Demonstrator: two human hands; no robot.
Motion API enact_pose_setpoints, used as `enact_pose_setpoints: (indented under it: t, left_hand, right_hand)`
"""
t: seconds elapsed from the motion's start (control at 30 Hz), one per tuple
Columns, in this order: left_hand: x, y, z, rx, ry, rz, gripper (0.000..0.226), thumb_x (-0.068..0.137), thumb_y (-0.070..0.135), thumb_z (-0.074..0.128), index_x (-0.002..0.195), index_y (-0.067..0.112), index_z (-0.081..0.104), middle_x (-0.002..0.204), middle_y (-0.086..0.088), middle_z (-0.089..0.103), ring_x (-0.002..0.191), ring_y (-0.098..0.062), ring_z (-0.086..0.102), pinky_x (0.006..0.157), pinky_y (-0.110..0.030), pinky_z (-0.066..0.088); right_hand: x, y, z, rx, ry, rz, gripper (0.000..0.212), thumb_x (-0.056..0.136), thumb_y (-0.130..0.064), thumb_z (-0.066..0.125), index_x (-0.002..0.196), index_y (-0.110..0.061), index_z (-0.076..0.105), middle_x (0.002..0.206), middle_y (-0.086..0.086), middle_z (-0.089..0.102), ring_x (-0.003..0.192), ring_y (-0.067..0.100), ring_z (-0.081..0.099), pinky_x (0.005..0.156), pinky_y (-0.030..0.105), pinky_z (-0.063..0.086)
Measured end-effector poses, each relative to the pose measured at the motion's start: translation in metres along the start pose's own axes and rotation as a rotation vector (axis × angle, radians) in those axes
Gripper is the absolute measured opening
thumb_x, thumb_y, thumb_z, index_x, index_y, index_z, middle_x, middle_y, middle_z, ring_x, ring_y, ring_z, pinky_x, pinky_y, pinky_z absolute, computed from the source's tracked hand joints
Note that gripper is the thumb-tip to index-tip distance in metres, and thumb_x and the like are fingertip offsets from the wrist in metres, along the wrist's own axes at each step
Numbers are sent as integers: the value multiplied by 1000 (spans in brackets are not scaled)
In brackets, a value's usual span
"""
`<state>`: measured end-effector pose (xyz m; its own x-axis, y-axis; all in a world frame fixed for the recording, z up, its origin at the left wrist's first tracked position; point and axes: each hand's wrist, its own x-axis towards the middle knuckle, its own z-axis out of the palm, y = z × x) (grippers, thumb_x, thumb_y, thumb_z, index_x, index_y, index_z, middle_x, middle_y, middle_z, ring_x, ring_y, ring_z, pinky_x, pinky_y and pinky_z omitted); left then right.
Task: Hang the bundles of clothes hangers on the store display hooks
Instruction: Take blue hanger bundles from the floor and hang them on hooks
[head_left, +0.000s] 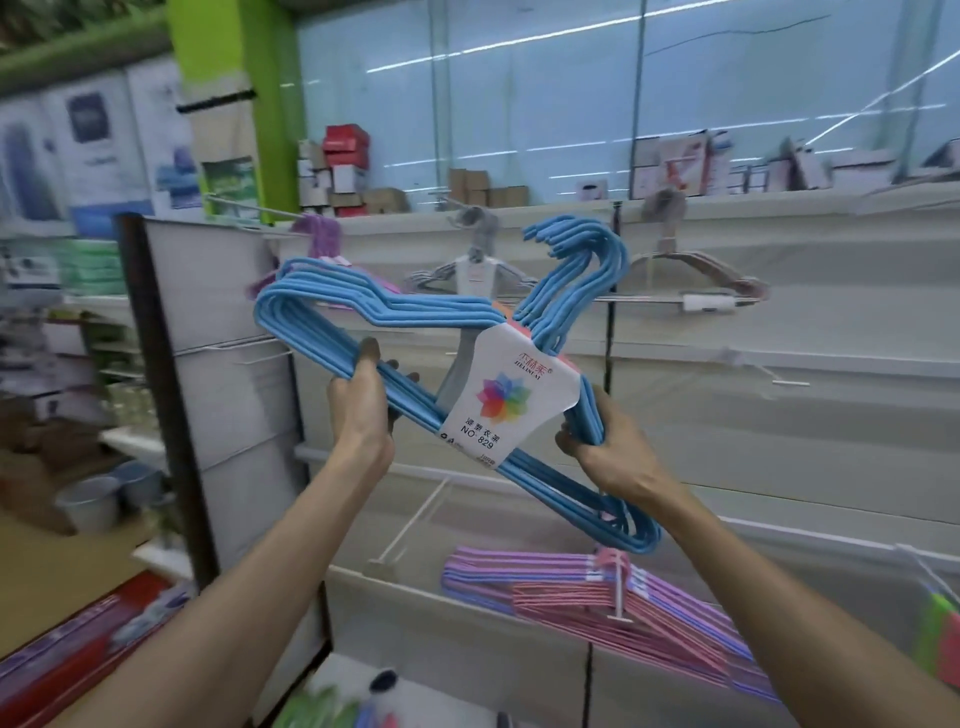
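- The blue hanger bundle (415, 322) is a stack of sky-blue coated hangers, held tilted in the air before the white display wall (779, 415), hook ends up and to the right.
- A white card label (506, 400) wraps its middle, printed with a rainbow flower and "NO 829".
- The left hand (361, 410) is closed round the lower bars.
- The right hand (605, 449) clasps the bundle's right side below the label.
- Behind it, a grey hanger bundle (475, 265) hangs from a hook.
- Below, a pink and purple hanger bundle (623, 597) hangs on another hook.

Blue hanger bundle (363, 306) in both hands.
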<state>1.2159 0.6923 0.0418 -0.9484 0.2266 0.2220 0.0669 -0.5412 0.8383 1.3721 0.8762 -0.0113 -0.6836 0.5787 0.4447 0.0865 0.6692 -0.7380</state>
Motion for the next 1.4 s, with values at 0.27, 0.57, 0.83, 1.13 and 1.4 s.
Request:
enact_pose_setpoints:
  t: [0.27,0.57,0.83,1.13,1.4]
  left_hand:
    - [83,22,-102,33,116,37,18,94,32,59,91,14,56,86,-10,63,93,-35,70,89,-55,55]
    - [167,26,-194,-14,192,-16,17,96,28,58,85,15,54,75,-5,58,78,-28,67,82,-46,57]
    - [235,-10,-257,-76,203,-80,15,96,29,59,91,15,55,82,-9,56,88,-28,61,96,-57,50]
    - [312,-56,-283,-114,203,-109,14,97,28,58,90,16,57,85,-7,59,87,-26,59,97,-54,47]
    - [386,-102,-293,-159,232,-128,12,96,25,59,103,16,57,89,-7,59,87,-21,60,84,-44,53]
  right_hand:
    - [49,-39,126,51,-108,-41,67,90,-20,66,145,-35,31,122,-2,57,100,17,60,83,32,50]
    - [94,-64,245,44,-183,-39,70,89,-20,66,143,-42,27,118,-4,56,102,18,61,88,37,53]
    - [132,-57,318,3,-247,-62,66,83,-24,64,129,-57,32,112,-9,63,100,16,64,88,47,56]
    - [202,-33,382,-58,-301,-58,70,84,-23,62,131,-60,27,103,-4,64,87,21,65,80,50,57]
    - [272,-14,425,-144,-345,-55,72,82,-23,60,138,-52,27,101,2,65,80,24,64,76,50,57]
